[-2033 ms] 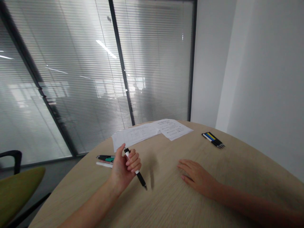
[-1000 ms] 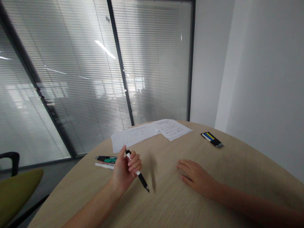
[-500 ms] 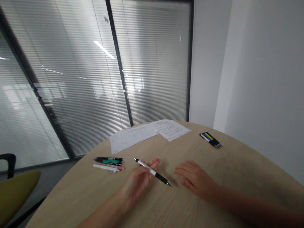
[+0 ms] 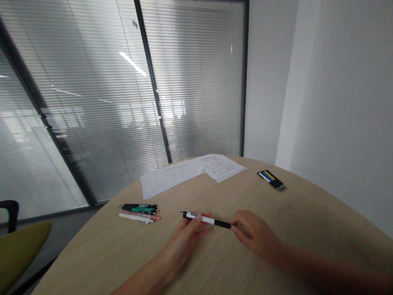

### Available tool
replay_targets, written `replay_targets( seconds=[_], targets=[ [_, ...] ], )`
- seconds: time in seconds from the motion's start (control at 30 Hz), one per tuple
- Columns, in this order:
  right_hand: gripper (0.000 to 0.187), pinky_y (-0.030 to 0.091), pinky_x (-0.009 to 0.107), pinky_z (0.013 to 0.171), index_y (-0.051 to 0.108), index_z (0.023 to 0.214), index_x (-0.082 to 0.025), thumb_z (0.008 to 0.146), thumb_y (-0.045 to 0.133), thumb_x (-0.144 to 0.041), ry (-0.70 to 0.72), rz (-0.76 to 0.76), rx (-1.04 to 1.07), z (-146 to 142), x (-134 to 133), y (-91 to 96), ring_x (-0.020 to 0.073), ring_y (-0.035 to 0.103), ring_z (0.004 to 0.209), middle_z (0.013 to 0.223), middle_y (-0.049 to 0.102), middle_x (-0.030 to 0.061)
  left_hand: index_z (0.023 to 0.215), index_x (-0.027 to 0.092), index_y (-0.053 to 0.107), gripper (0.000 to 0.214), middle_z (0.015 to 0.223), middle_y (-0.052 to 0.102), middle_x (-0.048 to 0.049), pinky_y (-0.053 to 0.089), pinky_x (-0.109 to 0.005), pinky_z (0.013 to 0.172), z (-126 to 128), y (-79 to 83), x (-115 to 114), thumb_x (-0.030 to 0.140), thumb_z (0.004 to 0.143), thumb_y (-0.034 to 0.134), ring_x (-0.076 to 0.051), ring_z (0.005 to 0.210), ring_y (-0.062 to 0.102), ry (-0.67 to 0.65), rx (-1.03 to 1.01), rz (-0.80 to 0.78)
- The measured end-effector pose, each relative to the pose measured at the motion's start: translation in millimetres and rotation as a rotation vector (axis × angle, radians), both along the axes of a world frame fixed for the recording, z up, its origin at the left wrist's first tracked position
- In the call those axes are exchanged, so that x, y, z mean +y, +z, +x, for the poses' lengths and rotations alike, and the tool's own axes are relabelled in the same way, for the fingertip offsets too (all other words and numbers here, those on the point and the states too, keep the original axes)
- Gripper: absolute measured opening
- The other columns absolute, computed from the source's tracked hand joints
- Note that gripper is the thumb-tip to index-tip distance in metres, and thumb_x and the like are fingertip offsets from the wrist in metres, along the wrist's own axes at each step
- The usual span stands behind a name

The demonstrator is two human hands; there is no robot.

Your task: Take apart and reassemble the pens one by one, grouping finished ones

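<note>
Head view: left hand (image 4: 187, 232) holds pen (image 4: 208, 220), tip apparently inside right hand (image 4: 257, 232).

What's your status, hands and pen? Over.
Left hand holds white-and-black pen; right hand at its tip end; loose pens out of the way.

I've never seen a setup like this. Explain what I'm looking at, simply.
There is no machine here, just a person's two bare hands. The view comes from a camera worn on that person's head, looking forward and down, so you see roughly what they see. The left hand holds a white-and-black pen, and the fingertips of the right hand are closed at its black end. On the wooden table lie printed papers at the far edge, a group of pens on the left, and a neat row of pens on the right.
</note>
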State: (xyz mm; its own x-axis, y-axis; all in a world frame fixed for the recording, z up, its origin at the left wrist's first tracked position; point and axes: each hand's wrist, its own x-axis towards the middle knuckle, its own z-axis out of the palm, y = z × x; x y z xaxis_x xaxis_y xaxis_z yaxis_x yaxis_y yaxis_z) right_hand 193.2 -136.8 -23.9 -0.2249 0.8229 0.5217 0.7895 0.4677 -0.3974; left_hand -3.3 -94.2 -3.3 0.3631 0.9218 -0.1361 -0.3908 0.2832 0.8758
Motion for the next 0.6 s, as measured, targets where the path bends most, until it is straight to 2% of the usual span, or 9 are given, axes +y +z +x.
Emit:
replay_targets(
  seconds=[0.1, 0.2, 0.33, 0.47, 0.6],
  targets=[
    [0.021, 0.039, 0.027, 0.06, 0.046, 0.07, -0.02, 0.083, 0.032, -0.029, -0.133, -0.135, 0.21, 4, 5, 2.1, 0.0152, 0.051, 0.064, 0.067, 0.055, 0.0021, 0.077, 0.015, 0.061, 0.014, 0.069, 0.061, 0.0, 0.042, -0.02, 0.061, -8, -0.3, 10, 0.024, 0.067, 0.067, -0.011, 0.066, 0.055, -0.013, 0.191, 0.162],
    [0.03, 0.037, 0.026, 0.057, 0.041, 0.064, -0.021, 0.085, 0.025, -0.034, -0.17, -0.194, 0.353, 7, 11, -0.1, 0.014, 0.048, 0.059, 0.061, 0.049, -0.0001, 0.076, 0.016, 0.065, 0.02, 0.055, 0.055, 0.004, 0.033, -0.019, 0.051, -13, 1.8, 16, 0.029, 0.062, 0.068, -0.008, 0.051, 0.045, -0.081, 0.402, 0.308],
    [0.035, 0.038, 0.025, 0.055, 0.038, 0.06, -0.021, 0.085, 0.024, -0.041, -0.172, -0.25, 0.467, 13, 22, -13.4, 0.0127, 0.046, 0.055, 0.057, 0.045, -0.0016, 0.069, 0.017, 0.065, 0.017, 0.059, 0.058, 0.003, 0.031, -0.02, 0.052, -14, 2.4, 18, 0.025, 0.054, 0.069, -0.011, 0.054, 0.046, -0.114, 0.538, 0.435],
    [0.037, 0.037, 0.023, 0.05, 0.039, 0.059, -0.021, 0.085, 0.026, -0.044, -0.15, -0.326, 0.524, 17, 28, -22.8, 0.0114, 0.044, 0.051, 0.055, 0.044, -0.0022, 0.062, 0.017, 0.063, 0.011, 0.05, 0.053, 0.0039, 0.029, -0.021, 0.049, -13, 1.2, 17, 0.028, 0.061, 0.063, -0.011, 0.048, 0.043, -0.119, 0.651, 0.527],
    [0.037, 0.037, 0.023, 0.051, 0.039, 0.058, -0.02, 0.084, 0.028, -0.043, -0.108, -0.324, 0.53, 18, 27, -20.3, 0.0109, 0.044, 0.051, 0.056, 0.046, -0.0022, 0.056, 0.017, 0.059, 0.018, 0.044, 0.047, 0.0054, 0.025, -0.02, 0.044, -14, 3.8, 15, 0.033, 0.065, 0.059, -0.009, 0.042, 0.037, -0.106, 0.688, 0.519]
  ],
)
